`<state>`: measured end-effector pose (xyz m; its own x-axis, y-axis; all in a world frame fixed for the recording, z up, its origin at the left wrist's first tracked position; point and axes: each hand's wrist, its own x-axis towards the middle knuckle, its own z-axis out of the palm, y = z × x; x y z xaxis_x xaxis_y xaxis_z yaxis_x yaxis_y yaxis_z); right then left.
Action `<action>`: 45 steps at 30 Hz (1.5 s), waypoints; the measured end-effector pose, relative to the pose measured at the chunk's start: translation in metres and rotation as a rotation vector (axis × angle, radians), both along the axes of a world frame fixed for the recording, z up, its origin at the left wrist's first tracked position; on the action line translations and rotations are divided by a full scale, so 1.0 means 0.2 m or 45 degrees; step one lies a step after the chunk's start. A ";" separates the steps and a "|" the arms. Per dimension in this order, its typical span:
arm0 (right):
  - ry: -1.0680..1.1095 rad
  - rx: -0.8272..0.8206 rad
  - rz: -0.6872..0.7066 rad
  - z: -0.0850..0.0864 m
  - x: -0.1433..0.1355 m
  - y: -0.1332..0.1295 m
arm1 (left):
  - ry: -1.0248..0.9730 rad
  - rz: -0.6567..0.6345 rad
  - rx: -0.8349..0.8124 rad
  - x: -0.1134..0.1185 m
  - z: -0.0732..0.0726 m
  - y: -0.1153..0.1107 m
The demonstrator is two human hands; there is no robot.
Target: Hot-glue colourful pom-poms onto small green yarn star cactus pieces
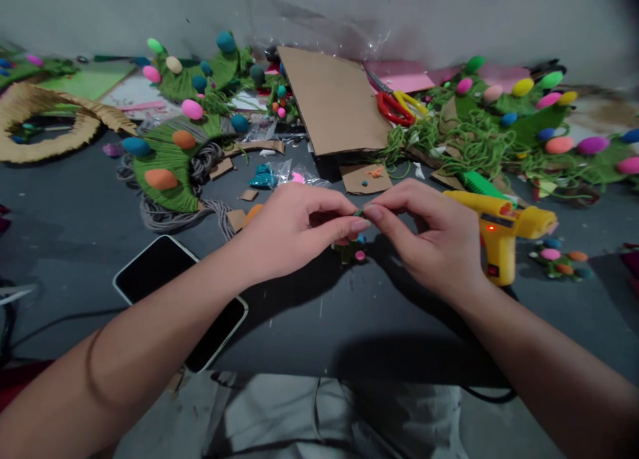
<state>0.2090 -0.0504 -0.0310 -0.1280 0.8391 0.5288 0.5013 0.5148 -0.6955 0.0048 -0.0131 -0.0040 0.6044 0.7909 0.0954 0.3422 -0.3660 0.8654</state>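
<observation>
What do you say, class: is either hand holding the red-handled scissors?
No, the red-handled scissors lie by the cardboard, while the left hand and right hand pinch a small green piece.

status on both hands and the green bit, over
Left hand, right hand: fingertips pinching small green piece. Yellow glue gun beside right wrist, red light lit.

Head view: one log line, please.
left hand: pinching small green piece | right hand: pinching same piece | yellow plastic glue gun: red light lit | black-screened phone: on dark table
</observation>
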 end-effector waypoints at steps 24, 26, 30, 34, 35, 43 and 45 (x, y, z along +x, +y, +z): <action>0.022 -0.016 0.005 0.00 0.01 0.01 | -0.080 -0.075 -0.162 0.01 0.00 0.00; -0.012 -0.008 0.037 -0.01 0.00 0.01 | -0.088 -0.087 -0.164 0.01 0.00 0.00; -0.065 0.029 0.017 -0.01 -0.02 0.00 | -0.015 -0.028 -0.051 0.01 0.00 0.00; -0.084 0.048 -0.041 -0.01 0.00 0.00 | -0.073 -0.003 -0.157 0.01 0.00 0.00; -0.072 0.058 -0.050 -0.01 0.01 0.00 | -0.115 -0.028 -0.245 0.01 0.00 0.01; -0.101 0.170 -0.036 -0.02 0.02 0.02 | -0.403 -0.335 -0.804 -0.02 -0.01 0.02; -0.143 0.172 -0.044 -0.02 0.01 0.01 | -0.399 -0.363 -0.839 -0.02 0.00 0.02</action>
